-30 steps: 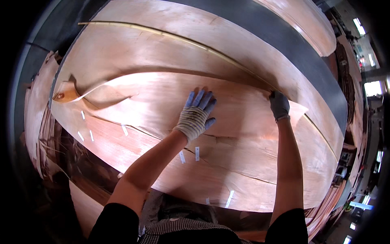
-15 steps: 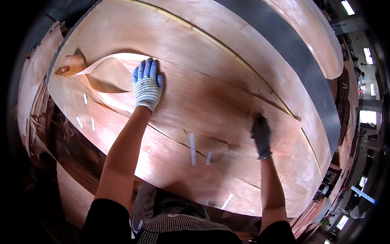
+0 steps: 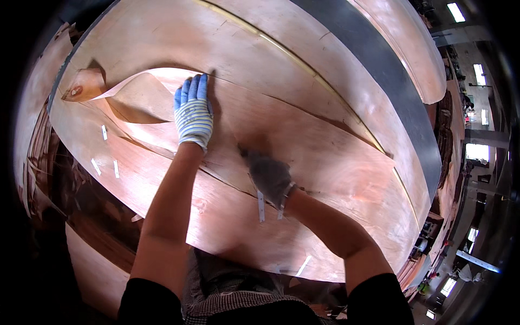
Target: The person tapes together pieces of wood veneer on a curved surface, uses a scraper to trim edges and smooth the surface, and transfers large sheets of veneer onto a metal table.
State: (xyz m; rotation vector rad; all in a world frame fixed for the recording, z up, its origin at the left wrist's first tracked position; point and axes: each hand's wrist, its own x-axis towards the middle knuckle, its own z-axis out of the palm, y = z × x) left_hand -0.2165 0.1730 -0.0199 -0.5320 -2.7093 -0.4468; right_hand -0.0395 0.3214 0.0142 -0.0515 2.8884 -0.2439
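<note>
A wide sheet of thin reddish wood veneer (image 3: 325,146) lies over a larger paler veneer surface (image 3: 157,32). My left hand (image 3: 193,114), in a white glove with blue stripes and blue fingertips, presses flat on the sheet near its far edge, fingers stretched out. To its left the sheet's end (image 3: 84,89) curls up and twists, showing a knot. My right hand (image 3: 269,176), in a dark grey glove, is low over the middle of the sheet, right of the left hand. Motion smears its fingers, and whether they hold anything is hidden. White tape strips (image 3: 261,207) show beside its wrist.
A thin yellowish rod (image 3: 295,57) runs diagonally across the veneer beyond my hands. Past it lie a dark grey band (image 3: 374,49) and another pale sheet (image 3: 406,43). Torn veneer pieces (image 3: 38,146) hang at the left, and stacked veneer (image 3: 445,127) stands at the right.
My right hand has swept left across the sheet, from the right side to near my left hand. My left hand stays pressed at about the same spot. The view has shifted slightly.
</note>
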